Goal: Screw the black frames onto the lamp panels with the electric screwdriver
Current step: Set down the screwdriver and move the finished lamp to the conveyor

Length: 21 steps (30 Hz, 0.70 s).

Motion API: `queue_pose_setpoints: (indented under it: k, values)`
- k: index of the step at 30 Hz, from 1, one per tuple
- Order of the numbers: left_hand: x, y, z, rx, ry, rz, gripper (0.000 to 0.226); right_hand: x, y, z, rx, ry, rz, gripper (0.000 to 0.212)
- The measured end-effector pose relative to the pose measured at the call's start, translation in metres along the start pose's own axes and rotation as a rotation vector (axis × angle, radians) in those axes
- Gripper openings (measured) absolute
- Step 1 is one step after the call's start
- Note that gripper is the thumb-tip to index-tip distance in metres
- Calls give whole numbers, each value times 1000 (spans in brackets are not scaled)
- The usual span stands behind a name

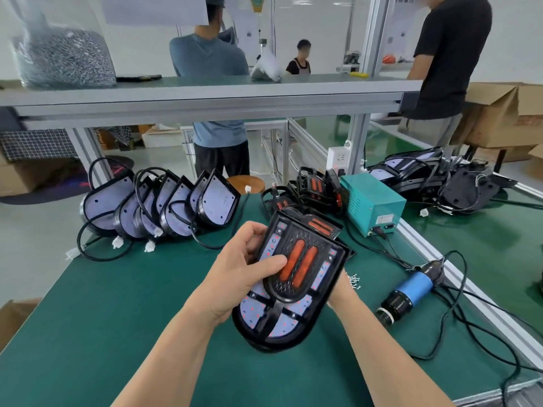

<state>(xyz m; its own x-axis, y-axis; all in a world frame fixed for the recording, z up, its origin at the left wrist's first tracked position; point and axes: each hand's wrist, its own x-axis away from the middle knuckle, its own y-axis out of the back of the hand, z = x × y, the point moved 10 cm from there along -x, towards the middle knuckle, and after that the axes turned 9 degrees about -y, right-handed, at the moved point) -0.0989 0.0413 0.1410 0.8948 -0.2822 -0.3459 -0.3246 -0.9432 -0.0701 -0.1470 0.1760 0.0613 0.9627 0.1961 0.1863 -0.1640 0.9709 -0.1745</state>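
The lamp panel (258, 308) is held above the table at the centre of the frame, tilted, with the black frame (293, 286) and its two orange strips lying on its face. The left hand (244, 271) grips the panel's upper left edge, thumb pressed across the frame. The right wrist (338, 290) runs in under the panel's right edge; the right hand is hidden there, so its grip cannot be told.

Just right of it, a few screws (354, 280) lie on the green table (117, 304). Further right lies the electric screwdriver (411, 292), corded. Above it stands a teal power box (373, 201), with loose black frames (311, 186) to its left. A row of leaning panels (164, 207) sits at centre left.
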Motion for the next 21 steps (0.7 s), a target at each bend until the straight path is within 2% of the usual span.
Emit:
queue_pose_setpoints:
  k: [1,2,5,6,8,10,12,16,21]
  values:
    - [-1,6,-3,-14,-30,-54,35,-3,12,4,-171,29,-107,44]
    - [-2,11,-5,-12,-55,-106,35,-1,12,8,-218,70,-105,27]
    - [-4,24,-8,35,-130,-219,36,2,1,24,-17,271,-114,29]
    - [-4,28,-8,53,-150,-251,36,3,-1,29,-25,325,-103,26]
    - [-6,34,-3,99,-175,-315,35,1,-6,27,-162,249,-31,31]
    - [-6,40,6,132,-180,-385,31,-1,-15,22,-299,133,90,55]
    - [-6,47,20,155,-156,-461,26,0,-22,20,-254,119,176,62]
    - [0,57,60,197,-35,-566,23,4,-21,14,81,176,100,31]
    - [13,59,112,203,168,-564,36,2,-5,-10,80,122,4,24]
